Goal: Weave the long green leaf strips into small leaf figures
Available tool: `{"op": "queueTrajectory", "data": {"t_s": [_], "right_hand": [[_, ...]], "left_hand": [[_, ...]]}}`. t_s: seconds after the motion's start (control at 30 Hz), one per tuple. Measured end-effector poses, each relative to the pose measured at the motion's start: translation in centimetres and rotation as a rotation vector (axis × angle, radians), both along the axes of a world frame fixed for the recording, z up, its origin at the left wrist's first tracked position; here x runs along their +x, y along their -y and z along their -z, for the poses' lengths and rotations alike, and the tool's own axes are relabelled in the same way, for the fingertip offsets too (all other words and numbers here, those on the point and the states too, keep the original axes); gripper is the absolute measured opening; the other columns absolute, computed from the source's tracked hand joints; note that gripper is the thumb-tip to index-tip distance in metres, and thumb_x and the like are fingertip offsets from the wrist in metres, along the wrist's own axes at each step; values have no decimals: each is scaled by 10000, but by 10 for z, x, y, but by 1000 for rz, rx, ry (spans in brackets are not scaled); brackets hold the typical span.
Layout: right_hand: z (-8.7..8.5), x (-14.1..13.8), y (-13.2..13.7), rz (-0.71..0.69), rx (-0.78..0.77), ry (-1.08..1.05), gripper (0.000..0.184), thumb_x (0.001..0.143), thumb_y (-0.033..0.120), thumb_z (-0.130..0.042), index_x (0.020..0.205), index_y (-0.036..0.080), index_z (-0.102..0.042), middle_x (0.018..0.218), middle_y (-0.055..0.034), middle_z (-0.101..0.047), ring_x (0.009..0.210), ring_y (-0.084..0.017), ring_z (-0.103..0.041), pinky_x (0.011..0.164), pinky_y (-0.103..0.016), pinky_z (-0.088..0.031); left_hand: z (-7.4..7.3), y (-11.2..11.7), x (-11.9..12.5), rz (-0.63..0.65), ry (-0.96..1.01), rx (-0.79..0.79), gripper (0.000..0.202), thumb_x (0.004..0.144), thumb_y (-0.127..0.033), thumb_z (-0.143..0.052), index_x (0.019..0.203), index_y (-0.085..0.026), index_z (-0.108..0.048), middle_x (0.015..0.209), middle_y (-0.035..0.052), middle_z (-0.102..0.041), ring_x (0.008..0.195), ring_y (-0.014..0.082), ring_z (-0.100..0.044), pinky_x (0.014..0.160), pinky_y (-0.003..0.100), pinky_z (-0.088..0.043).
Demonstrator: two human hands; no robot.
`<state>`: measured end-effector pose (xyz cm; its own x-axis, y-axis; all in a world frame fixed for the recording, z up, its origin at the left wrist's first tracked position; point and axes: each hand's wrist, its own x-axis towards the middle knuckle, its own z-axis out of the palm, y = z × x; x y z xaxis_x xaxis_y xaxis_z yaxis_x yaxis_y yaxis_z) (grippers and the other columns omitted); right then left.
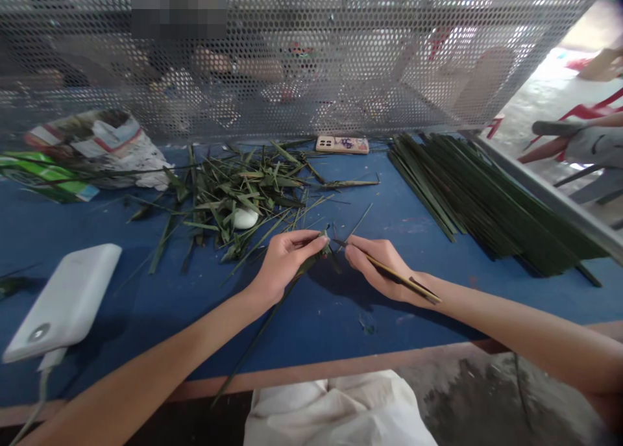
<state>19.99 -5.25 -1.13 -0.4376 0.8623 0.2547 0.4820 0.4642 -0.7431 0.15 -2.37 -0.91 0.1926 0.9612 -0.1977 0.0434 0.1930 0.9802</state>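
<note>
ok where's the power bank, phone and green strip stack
power bank (62, 302): head view, middle of its top face
phone (342, 145): head view, centre of its back
green strip stack (487, 199): head view, middle of the stack

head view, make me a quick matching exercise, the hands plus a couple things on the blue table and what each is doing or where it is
Column 1
1. left hand
2. right hand
3. white power bank
4. phone

Column 2
A. lying just in front of the perforated metal screen
B. holding a thin tan stick
C. pinching a long green leaf strip
D. lying at the front left of the blue table, with a cable trailing down

Right pairs: 1-C, 2-B, 3-D, 4-A
</note>
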Motion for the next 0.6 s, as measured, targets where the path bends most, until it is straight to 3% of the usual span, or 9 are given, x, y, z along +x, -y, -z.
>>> {"op": "queueTrajectory", "data": {"t_s": [0.17,0.33,0.6], "right_hand": [[5,-1,-1,-57,-20,10,273,997,290,-357,743,232,-440,614,0,-488,502,-130,-431,536,-302,-352],[10,0,-2,-87,-43,-29,243,982,339,-417,780,253,-521,676,-32,-590,558,-157,-536,579,-316,-415],[11,1,-3,-90,-12,43,246,990,347,-389,797,248,-506,688,-39,-601,554,-151,-535,571,-303,-408]], "left_hand": [[0,0,1,-18,-4,17,349,670,-438,-802,898,-175,-776,987,96,-753,933,244,-679,833,335,-520],[-1,2,2,-38,-13,19,329,665,-425,-806,885,-183,-775,966,87,-755,931,242,-679,827,335,-525],[0,2,3,-46,-24,34,341,660,-432,-809,891,-184,-776,974,86,-755,948,250,-676,830,340,-527]]}}
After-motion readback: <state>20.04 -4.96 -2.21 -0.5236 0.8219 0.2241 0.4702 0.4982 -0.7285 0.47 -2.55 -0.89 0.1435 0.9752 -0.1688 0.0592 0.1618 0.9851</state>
